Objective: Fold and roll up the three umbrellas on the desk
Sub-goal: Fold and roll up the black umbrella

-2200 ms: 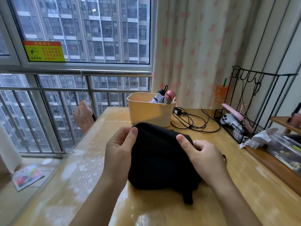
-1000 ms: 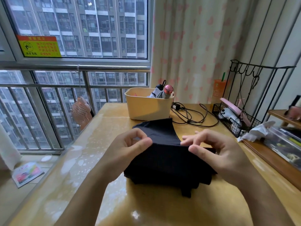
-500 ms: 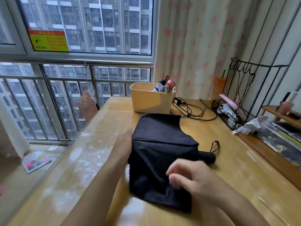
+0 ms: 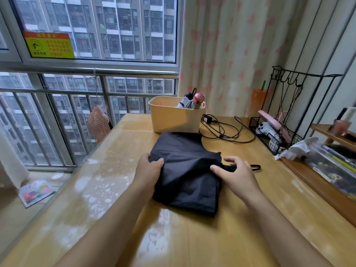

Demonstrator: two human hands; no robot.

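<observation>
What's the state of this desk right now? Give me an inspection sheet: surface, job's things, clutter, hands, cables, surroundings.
Surface: glossy wooden desk, pale blotchy reflections toward the window side.
Job's things: black umbrella lies collapsed, canopy loose, not rolled; grey umbrella and pink-capped umbrella stand in the beige bin behind it.
Clutter: wire rack and crumpled tissue at right.
Hands: left hand grips the canopy's left edge; right hand rests at its right edge, over the handle.
Cables: black cord with adapter, looped right of the bin.
Surroundings: window with railing, spotted curtain, small fan beyond the desk edge.
</observation>
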